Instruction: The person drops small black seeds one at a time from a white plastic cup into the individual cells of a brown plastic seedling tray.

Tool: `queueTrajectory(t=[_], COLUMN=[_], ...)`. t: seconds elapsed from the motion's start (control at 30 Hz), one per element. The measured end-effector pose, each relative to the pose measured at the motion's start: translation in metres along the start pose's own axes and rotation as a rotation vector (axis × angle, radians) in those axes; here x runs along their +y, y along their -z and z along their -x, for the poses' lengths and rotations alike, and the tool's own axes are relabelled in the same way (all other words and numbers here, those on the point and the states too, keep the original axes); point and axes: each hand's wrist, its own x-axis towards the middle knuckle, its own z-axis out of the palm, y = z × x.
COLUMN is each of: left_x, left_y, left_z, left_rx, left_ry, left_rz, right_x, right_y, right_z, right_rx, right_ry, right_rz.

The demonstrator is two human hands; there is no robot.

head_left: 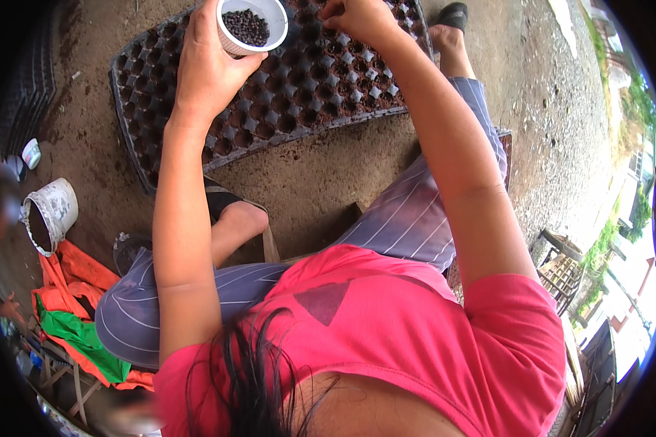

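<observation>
Hair (239,371) hangs; one hand (210,76) holds one cup (278,28).

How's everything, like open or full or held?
White cup: open, partly filled with dark grains, held
Left hand: closed around the cup
Right hand: fingers bent; can't tell if holding anything
Black tray: dirty, cells uncovered
White bucket: open, stained
Orange and green cloth: crumpled

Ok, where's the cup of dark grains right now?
In the head view, the cup is at the top, left of centre, held in the left hand over the black tray.
</observation>
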Motion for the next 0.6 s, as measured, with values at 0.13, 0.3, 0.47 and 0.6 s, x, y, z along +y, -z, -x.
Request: queueTrajectory(t=[0.13, 0.3, 0.47, 0.6], left_x=[0.000, 0.001, 0.007, 0.023], left_y=[0.001, -0.002, -0.013, -0.024], left_z=[0.001, 0.003, 0.007, 0.004], left_rx=[-0.002, -0.017, -0.035, -0.067], left_ry=[-0.003, 0.014, -0.039, -0.038], left_rz=[0.016, 0.019, 0.068, 0.080], right_x=[-0.013, -0.054, -0.097, -0.092], right_y=[0.005, 0.037, 0.026, 0.001], right_z=[0.002, 0.003, 0.017, 0.008], right_rx=[0.000, 0.072, -0.062, -0.021], right_ry=[-0.113, -0.090, 0.482, 0.673], right_rz=[-0.017, -0.077, 0.043, 0.217])
